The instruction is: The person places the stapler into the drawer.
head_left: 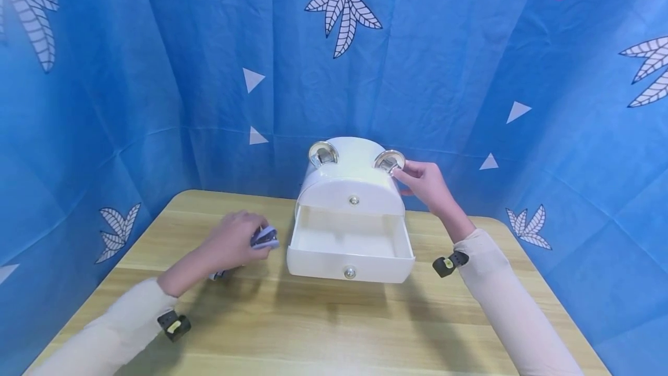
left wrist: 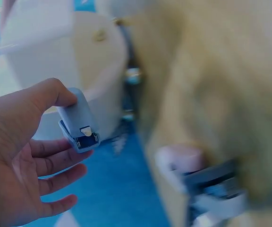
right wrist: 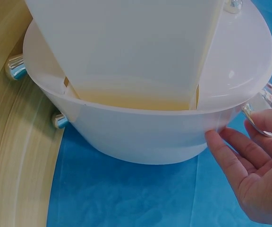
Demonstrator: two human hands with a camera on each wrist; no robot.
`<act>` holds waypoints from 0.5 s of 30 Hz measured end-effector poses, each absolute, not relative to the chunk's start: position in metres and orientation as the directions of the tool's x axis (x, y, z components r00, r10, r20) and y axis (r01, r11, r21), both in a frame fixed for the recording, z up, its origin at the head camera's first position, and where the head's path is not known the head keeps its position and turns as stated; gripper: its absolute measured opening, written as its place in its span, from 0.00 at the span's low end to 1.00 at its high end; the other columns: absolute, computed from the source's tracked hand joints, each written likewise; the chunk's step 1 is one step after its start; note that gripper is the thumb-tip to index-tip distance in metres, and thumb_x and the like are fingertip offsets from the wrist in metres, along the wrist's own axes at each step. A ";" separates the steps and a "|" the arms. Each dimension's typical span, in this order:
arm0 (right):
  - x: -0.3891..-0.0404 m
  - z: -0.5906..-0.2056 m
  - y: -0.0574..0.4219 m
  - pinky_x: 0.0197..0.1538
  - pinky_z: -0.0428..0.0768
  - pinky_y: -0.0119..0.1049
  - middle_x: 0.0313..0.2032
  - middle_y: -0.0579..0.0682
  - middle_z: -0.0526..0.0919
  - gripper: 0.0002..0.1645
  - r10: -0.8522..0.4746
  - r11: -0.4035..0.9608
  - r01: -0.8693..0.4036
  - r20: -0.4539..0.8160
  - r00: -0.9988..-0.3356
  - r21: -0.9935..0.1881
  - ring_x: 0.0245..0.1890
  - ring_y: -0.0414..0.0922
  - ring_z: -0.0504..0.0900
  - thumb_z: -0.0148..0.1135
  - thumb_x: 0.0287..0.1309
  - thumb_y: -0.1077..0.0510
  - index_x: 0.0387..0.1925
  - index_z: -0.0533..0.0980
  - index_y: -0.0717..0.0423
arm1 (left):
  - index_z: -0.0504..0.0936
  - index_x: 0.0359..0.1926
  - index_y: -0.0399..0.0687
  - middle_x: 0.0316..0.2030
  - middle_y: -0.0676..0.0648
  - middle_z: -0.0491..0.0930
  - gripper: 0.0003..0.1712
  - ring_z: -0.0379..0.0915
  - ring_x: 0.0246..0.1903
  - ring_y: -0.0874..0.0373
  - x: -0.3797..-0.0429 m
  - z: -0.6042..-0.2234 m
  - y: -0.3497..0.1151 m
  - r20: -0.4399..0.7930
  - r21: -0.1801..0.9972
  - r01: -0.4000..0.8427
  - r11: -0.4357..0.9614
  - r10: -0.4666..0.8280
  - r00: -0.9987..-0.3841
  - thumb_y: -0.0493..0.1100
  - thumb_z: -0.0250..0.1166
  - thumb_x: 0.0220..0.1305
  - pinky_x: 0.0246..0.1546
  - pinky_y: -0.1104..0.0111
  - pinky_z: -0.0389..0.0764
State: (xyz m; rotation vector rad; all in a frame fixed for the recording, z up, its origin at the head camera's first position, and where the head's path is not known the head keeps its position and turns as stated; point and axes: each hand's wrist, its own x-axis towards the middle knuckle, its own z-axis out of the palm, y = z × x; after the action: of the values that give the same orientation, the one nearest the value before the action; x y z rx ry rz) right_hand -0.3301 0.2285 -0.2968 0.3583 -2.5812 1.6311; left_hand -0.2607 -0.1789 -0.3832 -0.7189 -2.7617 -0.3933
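In the head view my left hand [head_left: 237, 239] holds a small lavender-blue stapler [head_left: 265, 238] above the table, left of a white drawer box [head_left: 349, 190]. The left wrist view shows the stapler [left wrist: 79, 120] pinched between thumb and fingers, its metal end facing outward. The box's lower drawer [head_left: 351, 266] is pulled out, and its inside looks bare. On top stand two shiny silver ears, the left ear [head_left: 323, 153] and the right ear [head_left: 389, 161]. My right hand [head_left: 425, 184] pinches the right ear, with other fingertips against the box's side in the right wrist view.
The wooden table [head_left: 334, 329] carries the box near its back edge. Blurred small items [left wrist: 211, 189], pinkish, white and dark, lie on the table below my left hand. A blue patterned curtain [head_left: 417, 74] encloses the back and sides.
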 end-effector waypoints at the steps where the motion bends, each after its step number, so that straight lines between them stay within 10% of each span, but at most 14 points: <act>1: -0.330 -0.297 0.229 0.55 0.84 0.53 0.64 0.62 0.79 0.26 -0.160 0.410 -0.232 0.181 -0.970 -0.882 0.65 0.57 0.78 0.62 0.71 0.54 0.66 0.75 0.60 | 0.85 0.43 0.42 0.31 0.51 0.83 0.21 0.72 0.31 0.58 -0.261 -0.375 -0.178 0.324 0.186 0.509 0.840 0.436 -0.839 0.49 0.75 0.51 0.33 0.63 0.74; 15: -0.331 -0.297 0.229 0.53 0.86 0.50 0.62 0.62 0.80 0.25 -0.165 0.411 -0.246 0.194 -0.967 -0.878 0.64 0.57 0.79 0.62 0.71 0.54 0.64 0.77 0.60 | 0.84 0.53 0.42 0.40 0.47 0.85 0.27 0.76 0.39 0.54 -0.251 -0.289 -0.131 0.343 0.003 0.606 0.796 0.568 -0.748 0.54 0.74 0.57 0.45 0.57 0.80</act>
State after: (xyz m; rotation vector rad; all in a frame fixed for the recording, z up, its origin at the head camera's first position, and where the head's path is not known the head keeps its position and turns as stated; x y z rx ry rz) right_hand -0.3308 0.2293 -0.2973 0.3761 -2.5731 1.6221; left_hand -0.2512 -0.1306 -0.2893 -0.8967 -2.6596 -0.1626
